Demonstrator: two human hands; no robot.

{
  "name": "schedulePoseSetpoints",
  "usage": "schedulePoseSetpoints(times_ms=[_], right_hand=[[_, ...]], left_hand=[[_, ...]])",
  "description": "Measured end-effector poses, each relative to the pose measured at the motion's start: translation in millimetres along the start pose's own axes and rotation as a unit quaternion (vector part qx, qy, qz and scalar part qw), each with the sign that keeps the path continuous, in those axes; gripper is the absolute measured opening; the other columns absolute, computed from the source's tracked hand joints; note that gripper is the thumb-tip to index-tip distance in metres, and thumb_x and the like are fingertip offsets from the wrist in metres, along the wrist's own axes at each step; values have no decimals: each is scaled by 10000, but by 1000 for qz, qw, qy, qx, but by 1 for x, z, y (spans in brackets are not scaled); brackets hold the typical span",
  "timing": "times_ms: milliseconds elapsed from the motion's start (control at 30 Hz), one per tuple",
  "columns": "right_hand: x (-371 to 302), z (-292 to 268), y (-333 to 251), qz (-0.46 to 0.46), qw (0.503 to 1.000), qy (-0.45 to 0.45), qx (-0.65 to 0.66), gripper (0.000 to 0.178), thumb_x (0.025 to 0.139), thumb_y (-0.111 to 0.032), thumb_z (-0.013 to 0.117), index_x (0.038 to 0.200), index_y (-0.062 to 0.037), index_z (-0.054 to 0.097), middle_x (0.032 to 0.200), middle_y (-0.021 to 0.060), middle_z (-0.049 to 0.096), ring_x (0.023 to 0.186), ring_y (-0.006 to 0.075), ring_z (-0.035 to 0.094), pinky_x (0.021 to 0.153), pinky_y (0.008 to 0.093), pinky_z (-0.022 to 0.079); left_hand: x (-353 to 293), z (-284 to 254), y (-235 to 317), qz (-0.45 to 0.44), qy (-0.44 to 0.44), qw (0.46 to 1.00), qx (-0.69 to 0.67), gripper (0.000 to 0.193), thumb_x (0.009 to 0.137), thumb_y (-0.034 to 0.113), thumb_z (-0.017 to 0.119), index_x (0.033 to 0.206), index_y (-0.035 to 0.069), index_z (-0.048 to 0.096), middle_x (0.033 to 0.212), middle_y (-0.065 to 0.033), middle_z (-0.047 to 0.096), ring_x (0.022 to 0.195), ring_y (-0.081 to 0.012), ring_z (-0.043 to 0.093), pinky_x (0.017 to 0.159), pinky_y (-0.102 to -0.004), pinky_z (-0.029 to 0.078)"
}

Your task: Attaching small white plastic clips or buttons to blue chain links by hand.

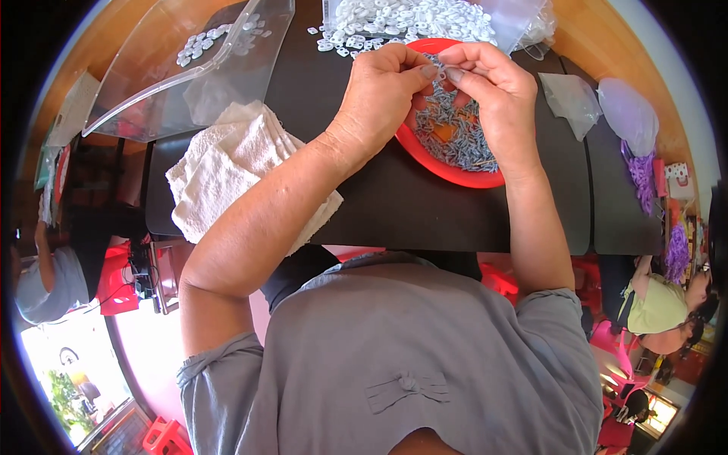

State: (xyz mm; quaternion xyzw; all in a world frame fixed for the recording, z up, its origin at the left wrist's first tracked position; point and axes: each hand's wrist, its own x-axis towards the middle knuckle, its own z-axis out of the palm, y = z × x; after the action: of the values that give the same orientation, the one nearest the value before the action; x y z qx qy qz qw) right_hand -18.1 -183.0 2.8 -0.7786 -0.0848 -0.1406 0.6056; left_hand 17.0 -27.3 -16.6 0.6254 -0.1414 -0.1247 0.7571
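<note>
Over a red plastic bowl [455,176], my two hands meet with their fingertips close together. My left hand [383,95] is closed in a pinch, thumb against the fingers, at a small white plastic piece [442,74]. My right hand [500,95] pinches from the other side, its thumb tip by the same piece. Fingers partly cover the piece, so its full shape cannot be made out. Many small grey-blue, screw-like parts [474,148] fill the bowl below, with a patch of orange showing among them. Behind the bowl lies a heap of small white plastic pieces [409,19].
A folded white cloth [220,178] lies under my left forearm on the dark table [425,220]. A clear plastic bin [182,83] with white pieces near it stands at the far left. Clear bags [572,102] lie at the right. Other people [656,303] sit at both sides.
</note>
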Motion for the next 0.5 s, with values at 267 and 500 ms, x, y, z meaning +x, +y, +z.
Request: schedulePoseSetpoints(times_ms=[267,500], right_hand=[[1,-3,3,-121,984,-5,-129,177,864,-2,565,1014,-24,656,901,-7,657,800,51,583,649,211,477],[2,-4,5,-179,969,-14,-168,213,846,37,543,1040,-7,622,817,9,625,716,50,542,625,203,439]], left_hand=[[1,-2,0,10,-2,999,41,135,903,113,614,879,-19,604,724,-44,604,600,-95,561,486,-240,465],[1,-2,-1,14,-15,996,87,150,892,124,631,877,-24,608,710,-47,603,599,-92,563,496,-251,461]])
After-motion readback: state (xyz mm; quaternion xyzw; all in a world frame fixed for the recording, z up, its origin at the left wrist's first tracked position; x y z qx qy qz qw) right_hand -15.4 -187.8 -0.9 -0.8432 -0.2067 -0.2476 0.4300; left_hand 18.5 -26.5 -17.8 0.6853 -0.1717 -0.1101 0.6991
